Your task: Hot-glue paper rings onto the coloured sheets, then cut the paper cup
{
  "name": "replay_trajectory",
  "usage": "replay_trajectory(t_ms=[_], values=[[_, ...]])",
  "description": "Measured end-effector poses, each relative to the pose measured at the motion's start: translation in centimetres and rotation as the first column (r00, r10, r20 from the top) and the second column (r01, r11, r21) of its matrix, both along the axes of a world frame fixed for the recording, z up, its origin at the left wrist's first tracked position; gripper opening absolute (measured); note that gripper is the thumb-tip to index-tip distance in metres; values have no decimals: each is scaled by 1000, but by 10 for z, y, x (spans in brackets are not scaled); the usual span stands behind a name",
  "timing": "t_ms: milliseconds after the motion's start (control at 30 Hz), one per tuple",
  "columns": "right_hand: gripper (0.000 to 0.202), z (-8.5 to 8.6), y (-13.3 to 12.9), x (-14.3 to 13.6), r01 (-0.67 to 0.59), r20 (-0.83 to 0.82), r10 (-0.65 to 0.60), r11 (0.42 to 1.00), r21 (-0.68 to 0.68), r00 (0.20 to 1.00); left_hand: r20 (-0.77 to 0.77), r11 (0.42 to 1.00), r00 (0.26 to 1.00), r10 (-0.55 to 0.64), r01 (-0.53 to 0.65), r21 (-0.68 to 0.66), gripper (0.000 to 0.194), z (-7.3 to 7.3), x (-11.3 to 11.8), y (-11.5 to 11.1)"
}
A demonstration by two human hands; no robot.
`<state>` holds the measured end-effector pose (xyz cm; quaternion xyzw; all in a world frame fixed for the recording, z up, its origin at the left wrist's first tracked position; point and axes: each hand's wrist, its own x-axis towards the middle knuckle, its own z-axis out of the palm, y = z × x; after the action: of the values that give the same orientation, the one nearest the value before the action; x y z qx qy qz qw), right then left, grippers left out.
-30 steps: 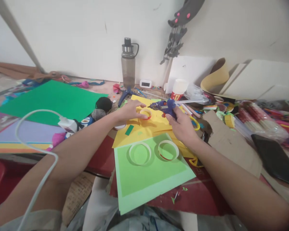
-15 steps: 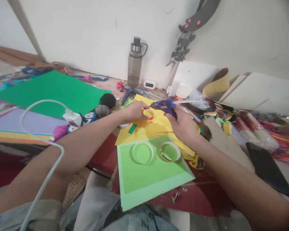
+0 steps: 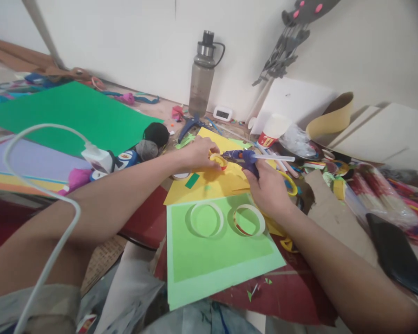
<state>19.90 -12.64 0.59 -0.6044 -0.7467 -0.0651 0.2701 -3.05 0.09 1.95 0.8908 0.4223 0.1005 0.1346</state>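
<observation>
My left hand (image 3: 202,152) pinches a small paper ring (image 3: 218,161), white and yellow with a bit of red, over a yellow sheet (image 3: 209,183). In my right hand (image 3: 269,184) is a blue hot glue gun (image 3: 242,157), a clear glue stick (image 3: 275,158) poking out of its back. The gun's nozzle is right at the ring; whether they touch I cannot tell. Nearer to me, two larger paper rings, a pale one (image 3: 192,226) and one with red inside (image 3: 261,221), stand on a light green sheet (image 3: 223,264).
A water bottle (image 3: 202,79) and a small digital clock (image 3: 223,113) stand by the wall. A white cable (image 3: 77,218) loops across my left forearm. Behind my right hand is a paper cup (image 3: 271,132). A black phone-like slab (image 3: 399,253) lies at right, a green sheet (image 3: 80,120) at left.
The small ring has turned in my left hand and looks flatter, closer against the glue gun's nozzle. Both hands keep their hold. The camera view has shifted slightly.
</observation>
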Motion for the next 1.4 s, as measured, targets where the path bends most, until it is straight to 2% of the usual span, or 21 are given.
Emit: replay_trajectory(t_ms=[233,400,600,967,1167,1400], values=[[36,2,0,1,9,14,-9,1000,-14,1000,11,999,999,30,-30,-29,73,4,1,-7],[34,1,1,1,15,14,-14,999,-47,1000,16,999,1000,26,-25,-22,69,-1,2,-4],[34,0,2,0,-26,-2,26,999,-23,1000,40,1000,999,13,-13,-10,67,-5,3,0],[33,2,7,-8,-11,30,13,997,-73,999,-5,999,1000,29,-29,-25,64,8,5,-10],[34,0,12,-6,-30,47,33,998,-58,998,11,999,1000,23,-22,-30,67,4,5,-6],[38,0,7,-7,0,87,3,999,-36,996,15,1000,1000,24,-24,-6,63,0,5,-2]])
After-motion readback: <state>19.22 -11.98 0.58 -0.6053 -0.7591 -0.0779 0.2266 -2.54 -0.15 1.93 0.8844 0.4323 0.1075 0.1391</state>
